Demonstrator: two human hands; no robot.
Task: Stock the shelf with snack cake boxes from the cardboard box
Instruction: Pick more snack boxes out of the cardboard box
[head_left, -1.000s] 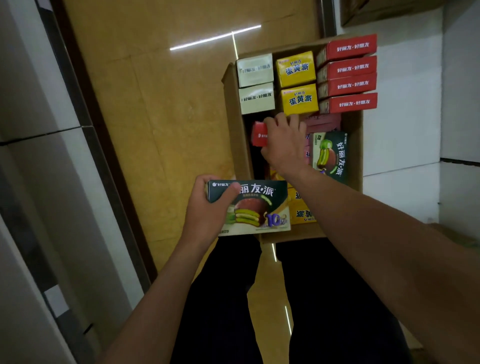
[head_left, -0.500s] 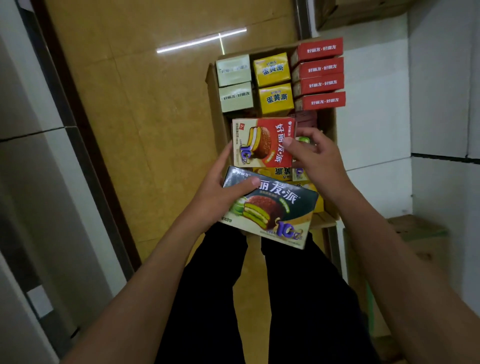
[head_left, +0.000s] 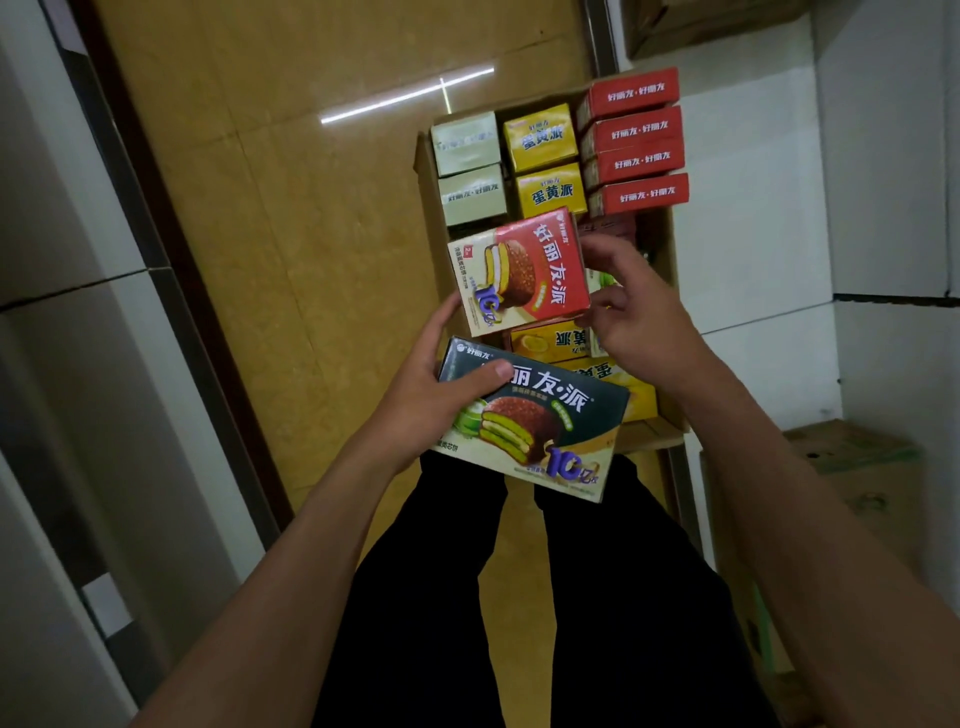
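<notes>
Tan glossy floor (head_left: 291, 218), white walls. Cardboard box (head_left: 670, 260) of 好丽友 and 蛋黄派 packs. Left hand (head_left: 431, 384) grip clamps dark green box (head_left: 550, 415); right hand (head_left: 639, 317) pinches red box (head_left: 524, 270), both marked "10亿".

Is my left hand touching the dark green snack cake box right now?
Touching. The head view shows the left hand gripping the dark green box, with its thumb lying flat across the box's top face near the left end.

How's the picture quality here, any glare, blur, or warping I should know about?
Head view: dim overall, with a bright streak of ceiling-light glare on the glossy floor; wide-angle lens bends the wall edges at the frame's sides; print on the red snack cake box and the green snack cake box stays readable, while the pale green boxes look soft.
</notes>
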